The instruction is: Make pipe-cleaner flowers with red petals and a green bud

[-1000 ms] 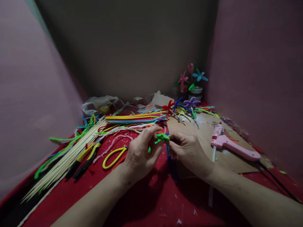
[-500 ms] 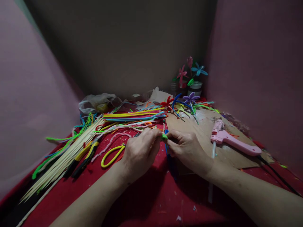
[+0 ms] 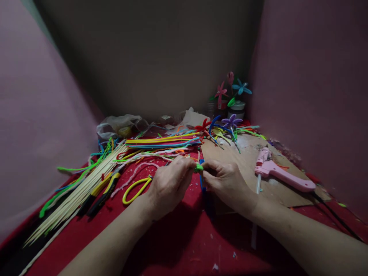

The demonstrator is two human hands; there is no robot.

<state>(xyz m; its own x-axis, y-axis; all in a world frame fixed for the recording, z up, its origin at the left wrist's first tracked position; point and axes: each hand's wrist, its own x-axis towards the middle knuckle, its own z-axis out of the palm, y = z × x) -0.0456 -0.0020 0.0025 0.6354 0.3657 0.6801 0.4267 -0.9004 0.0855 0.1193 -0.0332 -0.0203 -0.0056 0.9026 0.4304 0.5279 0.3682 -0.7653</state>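
Observation:
Between my two hands, at the middle of the view, is a small piece of green pipe cleaner [image 3: 198, 168]. My left hand [image 3: 171, 182] pinches its left end, fingers closed. From the right, my right hand [image 3: 225, 182] pinches the other end between thumb and forefinger. Most of the green piece is hidden by my fingertips. Just behind my right fingertips a blue object [image 3: 202, 184] shows, partly covered, and I cannot tell its kind. A pair of yellow-handled scissors or similar tool [image 3: 135, 191] lies beside my left wrist.
A pink hot glue gun [image 3: 276, 172] lies on cardboard [image 3: 224, 153] at right. Wooden sticks [image 3: 83, 195], yellow-black pliers [image 3: 103, 193] and bundled pipe cleaners [image 3: 161, 142] lie at left on red cloth [image 3: 184, 237]. Pipe-cleaner flowers [image 3: 231, 120] and a jar [image 3: 236, 109] stand behind.
Both hands stay nearly in place, still pinching the green pipe cleaner. Slightly more of it shows between the fingertips. The view has shifted a little.

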